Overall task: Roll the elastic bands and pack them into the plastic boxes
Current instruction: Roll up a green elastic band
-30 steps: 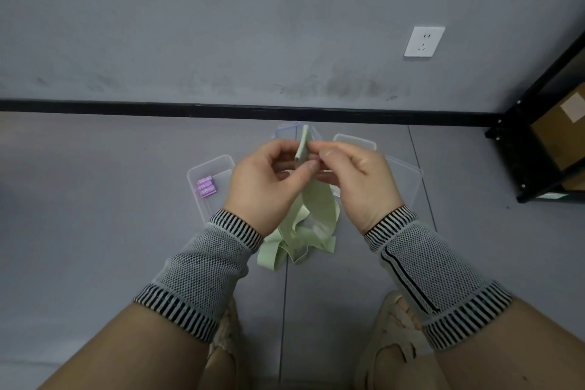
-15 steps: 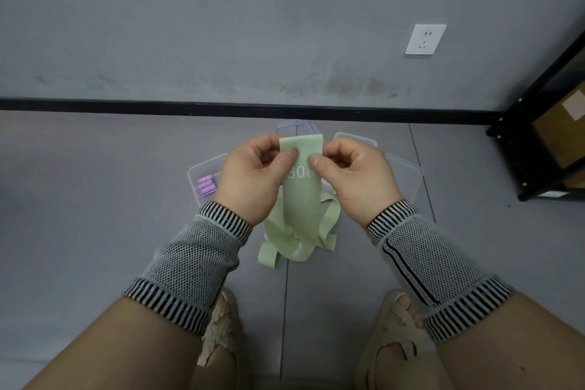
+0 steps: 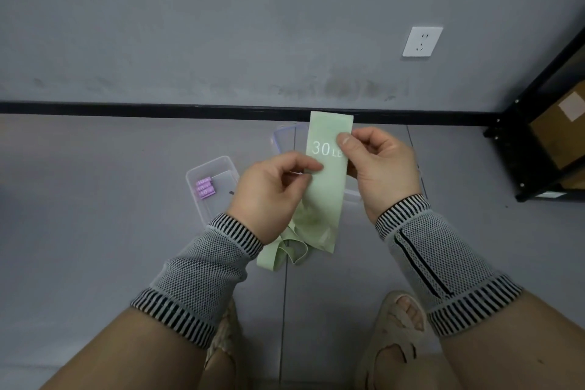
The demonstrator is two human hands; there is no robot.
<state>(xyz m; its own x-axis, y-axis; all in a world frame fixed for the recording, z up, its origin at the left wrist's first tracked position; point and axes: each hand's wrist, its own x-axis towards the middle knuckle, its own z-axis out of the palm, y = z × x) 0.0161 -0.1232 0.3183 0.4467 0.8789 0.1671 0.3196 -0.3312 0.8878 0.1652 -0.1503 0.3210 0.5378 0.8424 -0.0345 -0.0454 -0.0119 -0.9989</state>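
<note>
I see both hands raised over the grey floor (image 3: pixel 95 231), clamped on one pale green elastic band (image 3: pixel 326 193). The right hand (image 3: pixel 383 168) pinches the band's right edge near its top, thumb on the face just beside the white print that reads "30 LB". The left hand (image 3: pixel 269 196) pinches the left edge a little lower. The band hangs flat and upright between them, its top end standing free above the right thumb. More green bands (image 3: pixel 281 255) lie in a loose heap on the floor below. To the left sits a clear plastic box (image 3: pixel 221 165) holding purple rolls (image 3: pixel 205 188) printed "10". Another clear box (image 3: pixel 286 136) shows behind the band. A white wall socket (image 3: pixel 422 41) sits on the wall; I can read no writing on it.
</note>
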